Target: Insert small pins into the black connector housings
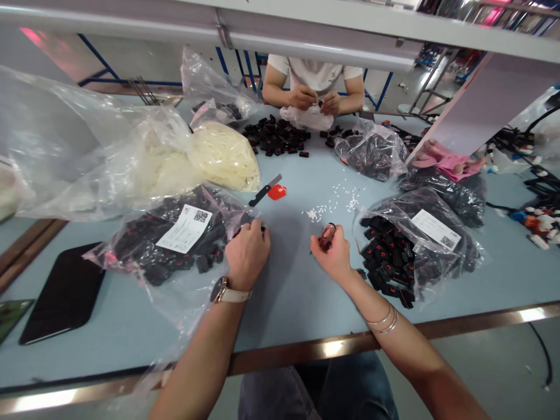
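Note:
My left hand is closed at the mouth of a clear bag of black connectors, with a bit of black plastic showing at its fingertips, apparently a connector. Over the table's middle, my right hand has its fingers curled together. What it holds, if anything, is hidden by the fingers. Just beyond it lie scattered tiny white pieces. To its right, black connectors with orange-red inserts spill from another clear labelled bag.
A black-handled knife lies beside a red piece. Bags of cream-coloured parts stand at left, near a dark tablet-like slab. Across the table a co-worker's hands work behind a connector pile. A shelf beam crosses overhead.

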The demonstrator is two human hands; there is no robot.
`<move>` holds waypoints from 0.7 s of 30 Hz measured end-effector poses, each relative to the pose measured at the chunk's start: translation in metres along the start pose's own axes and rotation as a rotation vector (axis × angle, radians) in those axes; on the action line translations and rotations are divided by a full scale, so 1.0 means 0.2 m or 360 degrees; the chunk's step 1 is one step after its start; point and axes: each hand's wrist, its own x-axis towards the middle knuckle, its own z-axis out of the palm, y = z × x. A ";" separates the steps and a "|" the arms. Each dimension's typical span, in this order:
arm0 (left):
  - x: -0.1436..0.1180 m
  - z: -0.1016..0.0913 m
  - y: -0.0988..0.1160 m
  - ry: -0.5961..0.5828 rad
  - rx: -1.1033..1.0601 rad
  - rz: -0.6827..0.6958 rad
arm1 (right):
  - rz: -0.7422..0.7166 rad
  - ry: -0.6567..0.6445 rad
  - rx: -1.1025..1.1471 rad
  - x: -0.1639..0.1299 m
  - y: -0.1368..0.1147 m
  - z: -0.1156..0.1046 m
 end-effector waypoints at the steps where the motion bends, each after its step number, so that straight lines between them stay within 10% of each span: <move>1: 0.01 -0.01 -0.02 0.0008 -0.0007 -0.0050 | 0.0026 -0.0011 -0.0003 0.00 0.00 0.00; 21: 0.00 -0.04 0.00 0.0086 0.0347 0.0001 | -0.0049 -0.0119 0.0192 -0.05 0.00 0.02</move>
